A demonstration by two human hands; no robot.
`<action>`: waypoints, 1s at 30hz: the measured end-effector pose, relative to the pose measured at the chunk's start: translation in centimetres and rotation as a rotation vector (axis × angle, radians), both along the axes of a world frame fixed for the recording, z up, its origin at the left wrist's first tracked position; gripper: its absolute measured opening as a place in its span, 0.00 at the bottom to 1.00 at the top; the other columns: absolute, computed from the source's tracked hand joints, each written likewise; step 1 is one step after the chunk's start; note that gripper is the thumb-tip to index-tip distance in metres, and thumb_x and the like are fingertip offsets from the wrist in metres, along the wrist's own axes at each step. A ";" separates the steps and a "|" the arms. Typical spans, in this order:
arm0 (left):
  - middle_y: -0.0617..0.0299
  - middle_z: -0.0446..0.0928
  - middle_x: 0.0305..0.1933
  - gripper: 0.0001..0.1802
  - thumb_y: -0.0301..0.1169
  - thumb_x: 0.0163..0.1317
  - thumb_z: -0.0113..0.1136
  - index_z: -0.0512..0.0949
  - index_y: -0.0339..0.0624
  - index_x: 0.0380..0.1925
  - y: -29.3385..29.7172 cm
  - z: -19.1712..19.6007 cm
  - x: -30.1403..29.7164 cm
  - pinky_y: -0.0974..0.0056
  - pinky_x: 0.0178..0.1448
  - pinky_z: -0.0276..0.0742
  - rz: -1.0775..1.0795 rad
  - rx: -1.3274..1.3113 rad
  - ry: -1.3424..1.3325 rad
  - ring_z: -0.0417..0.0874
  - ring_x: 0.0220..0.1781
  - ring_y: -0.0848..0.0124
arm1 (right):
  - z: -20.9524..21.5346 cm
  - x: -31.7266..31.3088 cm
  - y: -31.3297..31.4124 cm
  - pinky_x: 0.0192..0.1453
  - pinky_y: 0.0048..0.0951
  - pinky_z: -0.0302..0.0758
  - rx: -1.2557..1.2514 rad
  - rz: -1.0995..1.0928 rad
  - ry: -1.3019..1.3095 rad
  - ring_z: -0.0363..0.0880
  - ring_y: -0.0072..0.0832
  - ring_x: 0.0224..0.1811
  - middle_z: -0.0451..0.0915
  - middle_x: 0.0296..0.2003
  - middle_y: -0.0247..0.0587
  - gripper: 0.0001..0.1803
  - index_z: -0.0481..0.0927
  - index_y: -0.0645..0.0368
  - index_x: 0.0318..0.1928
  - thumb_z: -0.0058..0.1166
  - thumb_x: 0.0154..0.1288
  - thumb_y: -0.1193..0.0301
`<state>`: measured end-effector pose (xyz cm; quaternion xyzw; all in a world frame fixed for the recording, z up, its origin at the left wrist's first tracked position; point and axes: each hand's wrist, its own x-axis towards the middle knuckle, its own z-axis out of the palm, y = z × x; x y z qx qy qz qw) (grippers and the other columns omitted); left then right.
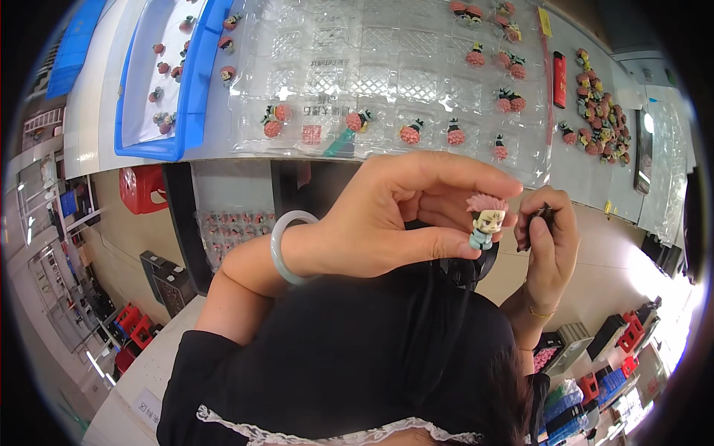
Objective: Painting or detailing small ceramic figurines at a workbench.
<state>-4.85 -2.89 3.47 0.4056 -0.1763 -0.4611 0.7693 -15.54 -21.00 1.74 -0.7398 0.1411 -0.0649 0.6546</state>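
My left hand [379, 219] pinches a small toy figurine [487, 223] between thumb and fingers. The figurine has spiky pink hair, a painted face and a pale green body, and it is held upright in front of my chest. Just to its right, my right hand [556, 234] is closed around a small dark piece [543, 214], mostly hidden by the fingers. The two hands are close but apart. Beyond them, a clear plastic blister tray [364, 63] covers the table, with pink-headed figurines [410, 132] along its near edge and right side.
At the left stands a blue bin [195, 97] with several small pink-headed parts. A pile of figurines [606, 123] lies at the right, near a red slim object [559, 80] and a dark flat device [644, 160]. Below the table edge are a red container [143, 189] and a filled tray [236, 230].
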 end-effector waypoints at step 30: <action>0.53 0.69 0.43 0.23 0.31 0.46 0.59 0.73 0.32 0.43 -0.4 -1.4 0.7 0.62 0.53 0.62 -0.050 -0.004 -0.605 0.69 0.47 0.63 | 3.2 2.4 1.3 0.14 0.25 0.57 -0.880 0.310 -0.376 0.62 0.27 0.13 0.63 0.13 0.33 0.19 0.67 0.57 0.17 0.60 0.33 0.58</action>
